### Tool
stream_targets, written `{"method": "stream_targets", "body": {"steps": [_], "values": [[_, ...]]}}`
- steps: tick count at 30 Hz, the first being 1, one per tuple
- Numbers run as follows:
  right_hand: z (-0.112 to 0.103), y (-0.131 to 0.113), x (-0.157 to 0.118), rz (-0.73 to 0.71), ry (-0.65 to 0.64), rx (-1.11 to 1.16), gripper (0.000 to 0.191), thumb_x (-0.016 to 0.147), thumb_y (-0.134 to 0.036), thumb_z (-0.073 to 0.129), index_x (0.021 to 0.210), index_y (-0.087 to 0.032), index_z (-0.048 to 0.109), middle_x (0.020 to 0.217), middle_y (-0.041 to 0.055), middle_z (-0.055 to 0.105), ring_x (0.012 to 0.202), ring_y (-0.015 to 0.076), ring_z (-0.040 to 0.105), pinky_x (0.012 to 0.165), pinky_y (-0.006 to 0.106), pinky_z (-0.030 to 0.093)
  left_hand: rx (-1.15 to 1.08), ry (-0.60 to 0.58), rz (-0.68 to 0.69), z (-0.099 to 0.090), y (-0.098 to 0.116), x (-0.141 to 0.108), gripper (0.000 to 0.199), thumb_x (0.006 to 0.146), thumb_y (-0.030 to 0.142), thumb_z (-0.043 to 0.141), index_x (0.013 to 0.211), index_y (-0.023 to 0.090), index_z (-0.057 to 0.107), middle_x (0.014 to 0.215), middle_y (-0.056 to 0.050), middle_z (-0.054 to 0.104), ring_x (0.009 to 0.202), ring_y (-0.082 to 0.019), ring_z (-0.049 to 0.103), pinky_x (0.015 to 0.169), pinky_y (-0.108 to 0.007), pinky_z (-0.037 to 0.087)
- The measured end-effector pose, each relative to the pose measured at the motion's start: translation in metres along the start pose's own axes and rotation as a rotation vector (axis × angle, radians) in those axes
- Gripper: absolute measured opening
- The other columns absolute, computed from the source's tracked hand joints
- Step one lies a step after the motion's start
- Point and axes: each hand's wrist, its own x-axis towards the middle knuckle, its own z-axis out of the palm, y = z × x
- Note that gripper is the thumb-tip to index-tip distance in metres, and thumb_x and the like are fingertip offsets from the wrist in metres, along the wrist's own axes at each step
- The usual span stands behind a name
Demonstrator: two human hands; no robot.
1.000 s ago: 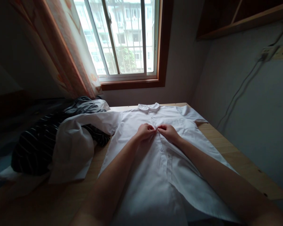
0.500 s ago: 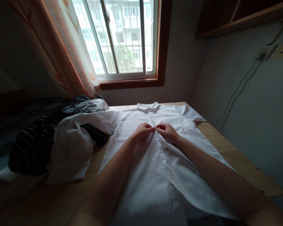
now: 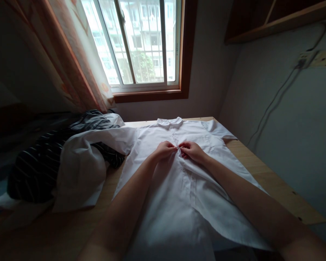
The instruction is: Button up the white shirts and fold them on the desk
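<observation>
A white shirt (image 3: 163, 203) lies spread out, front side up, its collar (image 3: 170, 122) at the far end. My left hand (image 3: 165, 149) pinches the front placket at chest height. Close beside it, my right hand (image 3: 191, 151) grips the other front edge between thumb and fingers. The fingertips of both hands nearly meet at the middle of the shirt; any button between them is too small to make out. Below the hands the two front panels lie apart, the right one lifted in a fold. One long sleeve (image 3: 81, 170) drapes to the left.
Under the shirt is a wooden table (image 3: 277, 181). A heap of dark striped clothing (image 3: 35, 170) sits at the left, partly beneath the sleeve. Behind stand a window (image 3: 141, 43) and a patterned curtain (image 3: 78, 61). A cable (image 3: 268, 103) hangs from a wall socket at right.
Both hands stay at the same spot on the placket, with small finger movements. My right fingers have shifted slightly, and the cloth just below them is more bunched. The view has moved a little.
</observation>
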Motion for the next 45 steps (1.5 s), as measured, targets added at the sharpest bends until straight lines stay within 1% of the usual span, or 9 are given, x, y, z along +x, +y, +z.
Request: {"method": "stream_targets", "body": {"steps": [6,13,18,21,24,28,33,39,45], "values": [[0.000,0.000,0.003,0.012,-0.003,0.016,0.018,0.070,-0.023,0.074,0.085,-0.014,0.069,0.062,0.0007,0.068,0.053,0.0121,0.065,0.048,0.019,0.052,0.075,0.025,0.019,0.001,-0.001,0.000,0.033,0.067,0.045,0.065,0.060,0.012,0.066,0.051,0.002,0.048,0.052,-0.010,0.042,0.049,-0.022,0.030],[0.006,-0.001,0.000,-0.098,0.045,-0.193,0.012,0.073,-0.025,0.068,0.080,-0.016,0.070,0.064,0.0005,0.069,0.056,0.0137,0.066,0.043,0.018,0.045,0.247,0.094,0.022,0.004,-0.002,0.006,0.027,0.073,0.037,0.060,0.063,0.014,0.071,0.061,-0.002,0.061,0.063,-0.014,0.054,0.058,-0.022,0.040],[0.007,-0.001,-0.001,-0.222,0.080,-0.379,0.010,0.076,-0.025,0.064,0.078,-0.017,0.071,0.063,0.0007,0.069,0.056,0.0143,0.065,0.052,0.022,0.047,0.316,0.132,-0.005,0.009,-0.001,0.011,0.041,0.086,0.041,0.049,0.061,0.015,0.069,0.066,-0.005,0.064,0.068,-0.016,0.056,0.064,-0.024,0.040],[0.007,-0.001,0.000,-0.306,0.099,-0.480,0.011,0.078,-0.024,0.063,0.078,-0.018,0.073,0.067,0.0017,0.072,0.059,0.0148,0.065,0.059,0.024,0.048,0.366,0.167,-0.033,0.013,0.002,0.012,0.042,0.086,0.043,0.050,0.062,0.014,0.070,0.075,-0.007,0.067,0.072,-0.017,0.057,0.066,-0.025,0.039],[0.007,0.000,0.000,-0.334,0.091,-0.498,0.012,0.080,-0.023,0.062,0.080,-0.019,0.074,0.072,0.0023,0.074,0.062,0.0153,0.066,0.062,0.024,0.048,0.397,0.201,-0.073,0.017,0.005,0.009,0.040,0.086,0.042,0.051,0.066,0.014,0.071,0.081,-0.009,0.069,0.075,-0.018,0.058,0.066,-0.026,0.037],[0.007,0.001,-0.001,-0.342,0.102,-0.529,0.012,0.080,-0.022,0.063,0.081,-0.019,0.074,0.073,0.0023,0.074,0.063,0.0156,0.065,0.063,0.024,0.047,0.397,0.200,-0.113,0.017,0.009,0.006,0.033,0.083,0.038,0.055,0.065,0.015,0.071,0.069,-0.007,0.067,0.067,-0.018,0.057,0.060,-0.026,0.033],[0.007,0.000,-0.002,-0.386,0.134,-0.629,0.012,0.080,-0.021,0.063,0.080,-0.019,0.074,0.079,0.0035,0.075,0.069,0.0168,0.065,0.064,0.025,0.046,0.395,0.192,-0.161,0.013,0.011,0.007,0.028,0.077,0.036,0.059,0.060,0.016,0.069,0.048,-0.002,0.053,0.057,-0.016,0.052,0.055,-0.027,0.029],[0.006,-0.001,-0.003,-0.380,0.137,-0.652,0.008,0.079,-0.021,0.066,0.078,-0.020,0.074,0.079,0.0030,0.074,0.072,0.0169,0.065,0.066,0.025,0.046,0.380,0.181,-0.177,0.012,0.011,0.009,0.026,0.075,0.031,0.060,0.054,0.017,0.067,0.042,0.000,0.046,0.054,-0.016,0.050,0.055,-0.027,0.028],[0.004,0.002,0.001,-0.310,0.111,-0.594,0.009,0.080,-0.023,0.065,0.084,-0.018,0.072,0.081,0.0044,0.073,0.068,0.0158,0.065,0.064,0.025,0.047,0.340,0.226,-0.175,0.016,0.008,0.009,0.028,0.077,0.032,0.058,0.056,0.016,0.066,0.042,0.001,0.043,0.053,-0.015,0.047,0.053,-0.027,0.026]]}}
